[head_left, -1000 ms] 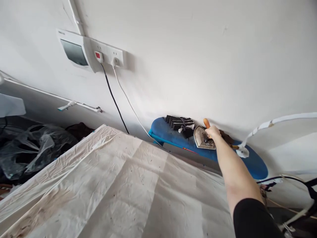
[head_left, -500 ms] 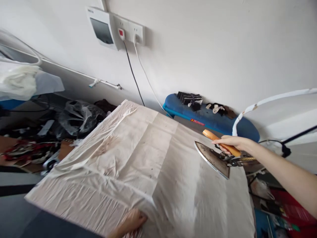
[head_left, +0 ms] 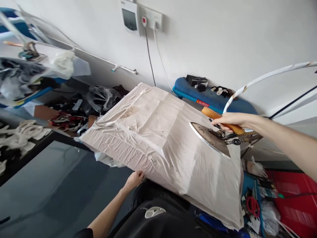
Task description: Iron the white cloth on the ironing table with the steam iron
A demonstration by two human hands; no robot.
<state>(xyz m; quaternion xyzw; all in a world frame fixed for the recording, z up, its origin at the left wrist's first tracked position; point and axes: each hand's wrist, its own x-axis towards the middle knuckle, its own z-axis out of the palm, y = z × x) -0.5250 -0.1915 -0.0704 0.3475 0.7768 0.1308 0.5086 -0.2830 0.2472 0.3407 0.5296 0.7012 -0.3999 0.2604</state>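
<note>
The right hand [head_left: 231,119] has its fingers wrapped around the orange wooden handle [head_left: 210,113] of a heavy grey metal iron [head_left: 210,140]. The iron is held tilted over the far right part of the stained cream cloth [head_left: 160,132] that covers the worktop. The left hand [head_left: 133,179] rests at the cloth's near edge, fingers curled; whether they pinch it I cannot tell. A blue padded board [head_left: 215,100] lies along the wall behind.

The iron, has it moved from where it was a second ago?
Yes. The iron has left the blue padded board by the wall; the right hand now holds it over the cloth-covered table, nearer the camera.
</note>
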